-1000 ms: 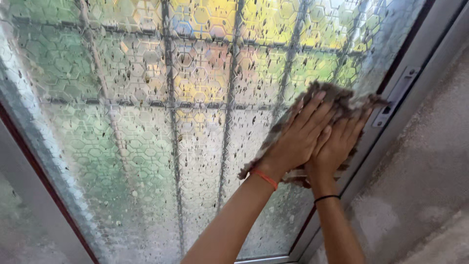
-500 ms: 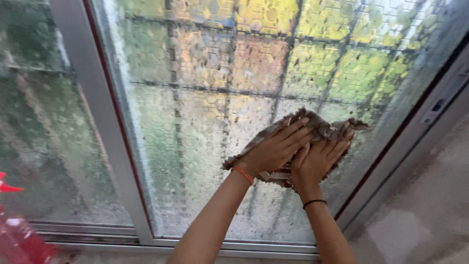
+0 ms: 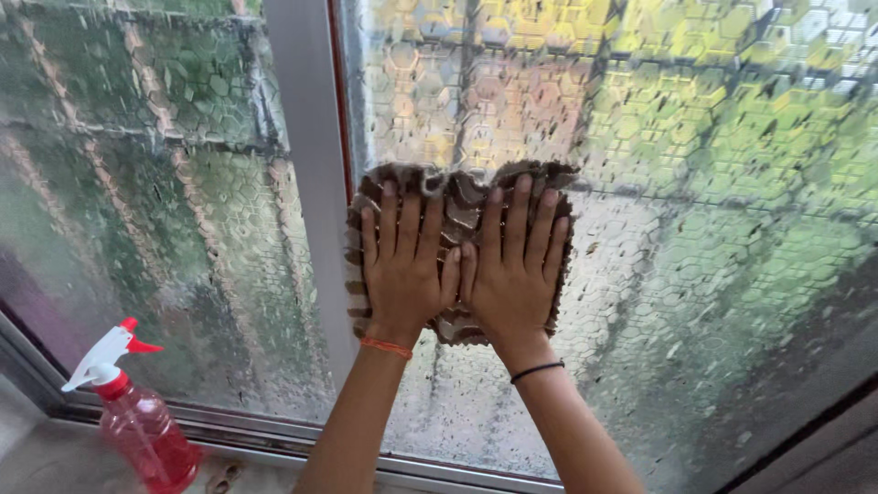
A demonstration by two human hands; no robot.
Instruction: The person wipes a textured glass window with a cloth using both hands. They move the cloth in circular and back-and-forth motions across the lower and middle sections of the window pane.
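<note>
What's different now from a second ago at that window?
Both hands, left hand and right hand, have slid the brown cloth leftward across the patterned glass, from near the right frame to beside the grey middle bar. A red spray bottle has come into view. Both palms stay flat on the cloth.

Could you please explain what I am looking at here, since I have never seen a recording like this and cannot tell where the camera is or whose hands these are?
The picture comes from a camera worn on a person's head, looking at their own two bare hands. The left hand, with an orange band at the wrist, and the right hand, with a black band, lie flat side by side, fingers spread. Both press a brown fluffy cloth against a patterned glass pane speckled with droplets. Just left of the cloth runs the grey upright window frame, with a second pane beyond it. On the sill at lower left stands a red spray bottle with a white and red trigger, untouched by either hand.
</note>
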